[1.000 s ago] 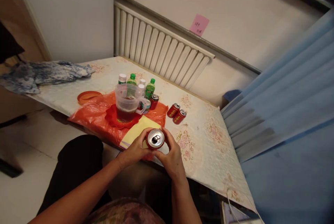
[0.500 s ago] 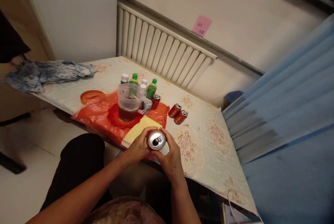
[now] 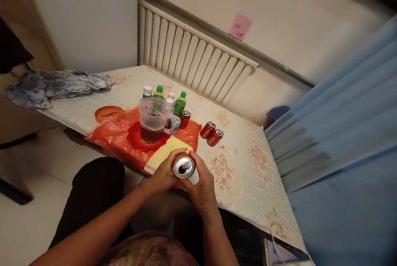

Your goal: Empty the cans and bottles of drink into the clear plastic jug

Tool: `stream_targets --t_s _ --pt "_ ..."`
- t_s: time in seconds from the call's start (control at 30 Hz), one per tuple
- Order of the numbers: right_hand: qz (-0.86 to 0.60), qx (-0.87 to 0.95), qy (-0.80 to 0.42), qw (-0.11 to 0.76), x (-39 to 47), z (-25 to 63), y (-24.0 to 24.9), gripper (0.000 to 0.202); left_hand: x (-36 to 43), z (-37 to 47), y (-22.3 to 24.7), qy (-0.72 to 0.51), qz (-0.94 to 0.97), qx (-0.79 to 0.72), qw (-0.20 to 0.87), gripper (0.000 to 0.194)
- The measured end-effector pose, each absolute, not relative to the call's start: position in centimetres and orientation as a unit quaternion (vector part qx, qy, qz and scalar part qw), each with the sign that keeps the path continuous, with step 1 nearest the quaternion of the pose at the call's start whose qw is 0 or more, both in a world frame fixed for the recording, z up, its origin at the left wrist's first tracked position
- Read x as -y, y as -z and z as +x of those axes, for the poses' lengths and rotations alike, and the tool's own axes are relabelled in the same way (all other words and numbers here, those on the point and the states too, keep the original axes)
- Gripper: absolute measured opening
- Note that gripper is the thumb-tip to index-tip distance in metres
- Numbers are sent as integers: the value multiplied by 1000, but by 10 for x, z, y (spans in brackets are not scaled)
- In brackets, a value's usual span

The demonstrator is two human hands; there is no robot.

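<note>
Between my two hands is a red drink can [image 3: 183, 166], its silver top facing me with the mouth opened. My left hand [image 3: 164, 171] wraps its left side and my right hand [image 3: 201, 181] its right side, both closed on it at the table's front edge. Just beyond lies a folded yellow cloth [image 3: 164, 154]. To the left, a clear plastic pitcher [image 3: 151, 123] partly filled with dark brown liquid stands on a red scalloped plate [image 3: 134, 137]. Two red cans [image 3: 215, 137] stand side by side to the right.
Green-capped bottles [image 3: 180, 104], white-capped bottles and another can [image 3: 185, 119] stand behind the pitcher. An orange lid [image 3: 109, 113] and red plastic sheet [image 3: 107, 135] lie on the flowered tablecloth [image 3: 245, 175]. A radiator [image 3: 189, 49] lines the wall; a blue curtain [image 3: 341, 133] hangs right.
The can and both hands have shifted very slightly left, still in the same grip. The table items stay in place; the view has moved a little.
</note>
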State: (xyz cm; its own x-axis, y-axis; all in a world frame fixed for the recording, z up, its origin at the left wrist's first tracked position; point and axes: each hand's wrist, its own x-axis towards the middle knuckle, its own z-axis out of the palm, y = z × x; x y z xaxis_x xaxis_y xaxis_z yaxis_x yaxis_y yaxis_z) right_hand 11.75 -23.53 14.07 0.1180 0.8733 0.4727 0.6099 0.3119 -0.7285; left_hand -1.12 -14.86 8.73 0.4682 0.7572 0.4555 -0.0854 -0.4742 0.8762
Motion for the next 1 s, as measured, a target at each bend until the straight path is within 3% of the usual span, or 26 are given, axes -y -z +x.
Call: stream_targets --t_s 1.0 --pt "-584 645 -132 476 241 118 -142 76 152 -12 -89 -458 716 -233 472 69"
